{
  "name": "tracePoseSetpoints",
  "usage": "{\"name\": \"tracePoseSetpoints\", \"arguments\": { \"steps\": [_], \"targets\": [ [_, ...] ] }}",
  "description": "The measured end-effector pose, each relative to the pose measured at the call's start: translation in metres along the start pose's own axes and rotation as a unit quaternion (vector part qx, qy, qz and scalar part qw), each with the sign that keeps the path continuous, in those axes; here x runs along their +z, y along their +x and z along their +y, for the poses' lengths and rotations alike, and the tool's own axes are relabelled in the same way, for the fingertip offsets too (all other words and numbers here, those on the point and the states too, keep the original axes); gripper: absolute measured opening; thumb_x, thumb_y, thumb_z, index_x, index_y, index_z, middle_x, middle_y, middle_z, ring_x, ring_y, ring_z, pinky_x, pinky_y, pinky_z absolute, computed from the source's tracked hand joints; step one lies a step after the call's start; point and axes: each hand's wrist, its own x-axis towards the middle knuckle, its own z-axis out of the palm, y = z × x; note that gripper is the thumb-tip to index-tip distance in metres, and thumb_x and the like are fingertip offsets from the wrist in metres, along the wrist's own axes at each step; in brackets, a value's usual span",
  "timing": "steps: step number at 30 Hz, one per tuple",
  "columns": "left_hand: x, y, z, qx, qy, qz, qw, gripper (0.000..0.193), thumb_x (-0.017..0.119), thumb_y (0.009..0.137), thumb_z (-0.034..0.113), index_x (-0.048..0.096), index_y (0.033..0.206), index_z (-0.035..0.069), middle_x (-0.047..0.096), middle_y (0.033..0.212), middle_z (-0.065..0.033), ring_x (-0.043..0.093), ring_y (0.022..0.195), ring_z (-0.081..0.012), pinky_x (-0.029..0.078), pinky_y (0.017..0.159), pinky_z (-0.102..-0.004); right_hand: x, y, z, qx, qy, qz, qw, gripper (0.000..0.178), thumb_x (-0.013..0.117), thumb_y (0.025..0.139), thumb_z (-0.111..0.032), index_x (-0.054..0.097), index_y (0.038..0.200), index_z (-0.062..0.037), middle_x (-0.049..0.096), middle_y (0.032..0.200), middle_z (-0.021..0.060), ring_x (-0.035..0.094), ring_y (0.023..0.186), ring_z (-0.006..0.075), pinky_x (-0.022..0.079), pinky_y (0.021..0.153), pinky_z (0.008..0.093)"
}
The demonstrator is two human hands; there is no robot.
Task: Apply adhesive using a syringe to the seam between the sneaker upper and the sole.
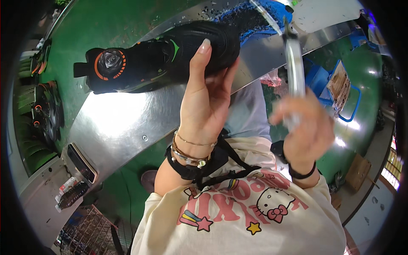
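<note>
A black shoe [153, 63] with a grey dial in an orange ring and a green mark lies on its side above the metal bench. My left hand [206, 95] grips its toe end, the thumb across the upper and the fingers underneath. To the right, my right hand [308, 131] is closed around a long tool [295, 63] with a pale, shiny handle and a dark narrow tip. Motion blurs that hand, and the tool's exact kind is unclear. The tip points up toward a blue tray [285, 12] strewn with black scraps, apart from the shoe.
The metal bench [114, 119] runs diagonally under the shoe. At its lower left are a phone [80, 163] and a dark bottle [72, 194]. Several black shoes [47, 110] stand at far left, above a wire basket [85, 233]. A blue-framed stool [318, 80] is at right.
</note>
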Motion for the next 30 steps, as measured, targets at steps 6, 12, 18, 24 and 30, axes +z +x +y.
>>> {"name": "tracePoseSetpoints", "arguments": {
  "steps": [6,12,18,24,30],
  "targets": [
    [-0.061,-0.060,0.023,-0.103,0.067,-0.040,0.992,0.051,0.058,0.081,0.017,0.038,0.126,0.003,0.045,0.126,-0.0106,0.042,0.118,-0.0247,0.031,0.102,-0.0430,0.016,0.036,0.061,-0.030,-0.246,-0.128,0.960,0.014,0.057,0.080,-0.012,0.061,0.093,-0.0096,0.057,0.081,0.0061,0.056,0.074,0.0232,0.045,0.064,0.0325],
    [-0.162,-0.178,0.100,-0.043,0.258,0.249,0.933,0.053,0.052,0.067,0.005,0.038,0.118,-0.003,0.048,0.119,-0.0182,0.048,0.110,-0.0294,0.038,0.096,-0.0405,0.033,0.040,0.073,-0.077,-0.337,-0.181,0.921,0.032,0.059,0.078,-0.018,0.059,0.110,-0.0180,0.055,0.089,0.0057,0.053,0.083,0.0225,0.044,0.071,0.0325],
    [-0.195,-0.195,0.170,0.222,0.428,0.378,0.790,0.039,0.050,0.086,0.010,0.035,0.121,-0.004,0.053,0.104,-0.0110,0.054,0.092,-0.0167,0.044,0.082,-0.0290,-0.002,0.066,0.096,-0.065,-0.239,-0.224,0.943,0.045,0.066,0.071,-0.023,0.056,0.114,-0.0124,0.054,0.111,0.0080,0.049,0.102,0.0288,0.040,0.088,0.0367],
    [-0.172,-0.130,0.210,0.370,0.489,0.096,0.784,0.034,0.051,0.086,0.011,0.046,0.116,-0.004,0.057,0.099,-0.0057,0.054,0.090,-0.0118,0.043,0.080,-0.0239,-0.030,0.075,0.161,-0.147,-0.288,-0.269,0.907,0.037,0.064,0.072,-0.018,0.058,0.108,-0.0098,0.054,0.114,0.0072,0.050,0.104,0.0273,0.040,0.089,0.0359],
    [-0.184,-0.106,0.237,0.316,0.472,0.107,0.816,0.024,0.048,0.088,0.010,0.051,0.108,-0.003,0.058,0.095,-0.0049,0.055,0.086,-0.0104,0.044,0.076,-0.0231,-0.024,0.066,0.173,-0.216,-0.292,-0.192,0.912,0.026,0.067,0.070,-0.012,0.062,0.094,-0.0058,0.060,0.097,0.0035,0.054,0.085,0.0214,0.046,0.073,0.0302]
  ]
}}
